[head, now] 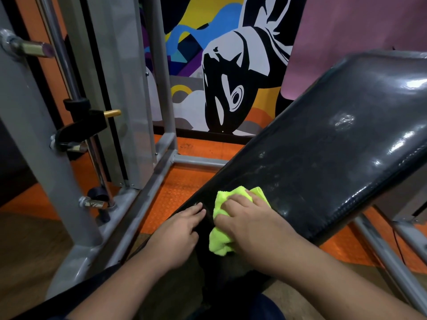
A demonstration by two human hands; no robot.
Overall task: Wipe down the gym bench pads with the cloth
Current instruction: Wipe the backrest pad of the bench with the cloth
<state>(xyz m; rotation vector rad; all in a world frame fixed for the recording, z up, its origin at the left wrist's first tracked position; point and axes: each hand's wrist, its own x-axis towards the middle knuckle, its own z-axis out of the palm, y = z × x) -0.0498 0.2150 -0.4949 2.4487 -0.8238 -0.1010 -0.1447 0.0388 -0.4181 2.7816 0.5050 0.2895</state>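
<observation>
A long black bench pad (323, 146) slopes up from the lower centre to the upper right, glossy with pale smudges on it. A bright yellow-green cloth (221, 227) lies bunched on the pad's lower end. My right hand (249, 220) presses down on the cloth and grips it. My left hand (182, 229) rests flat beside it on the pad's left edge, fingers stretched out, holding nothing. The seat part below the hands is dark and hard to make out.
A grey steel rack frame (147, 195) stands to the left with a chrome bar and black hook (80, 128). Orange rubber floor (175, 188) lies under the bench. A painted mural wall (219, 65) is behind. Grey bench legs (381, 250) run at the right.
</observation>
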